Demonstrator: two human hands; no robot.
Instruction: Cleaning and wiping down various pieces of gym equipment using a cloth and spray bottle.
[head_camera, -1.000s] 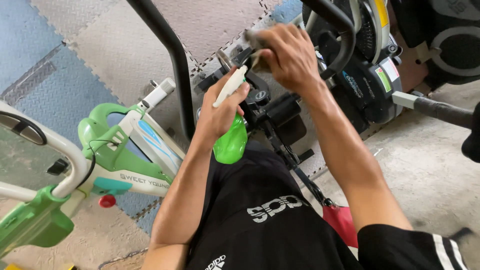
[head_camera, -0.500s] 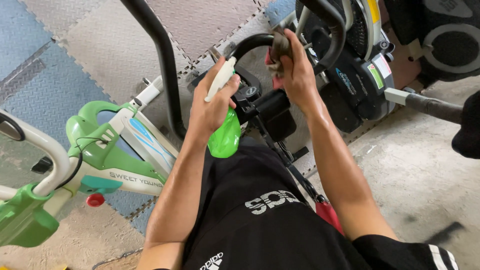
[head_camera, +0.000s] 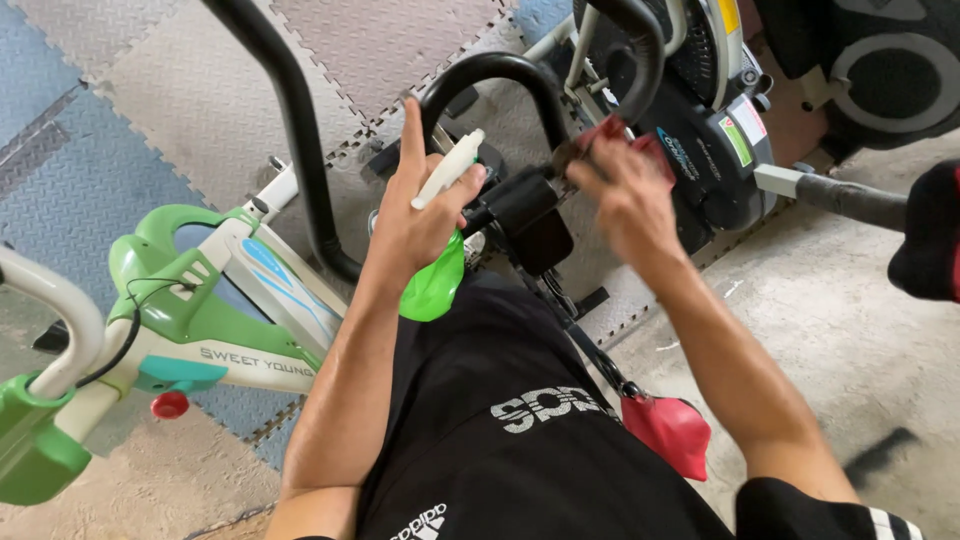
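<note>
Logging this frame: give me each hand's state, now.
Left hand: closed on green spray bottle.
Right hand: closed on a red cloth.

The spray bottle (head_camera: 432, 285) was bright green with a white trigger head. The rag (head_camera: 625, 135) at one o'clock was dark red. The handlebar (head_camera: 500, 75) was black. At eight o'clock a small exercise bike (head_camera: 200, 310) was green, white and pale blue. The floor mats (head_camera: 120, 110) were grey, blue and dull pink, with a raised tread pattern.
</note>
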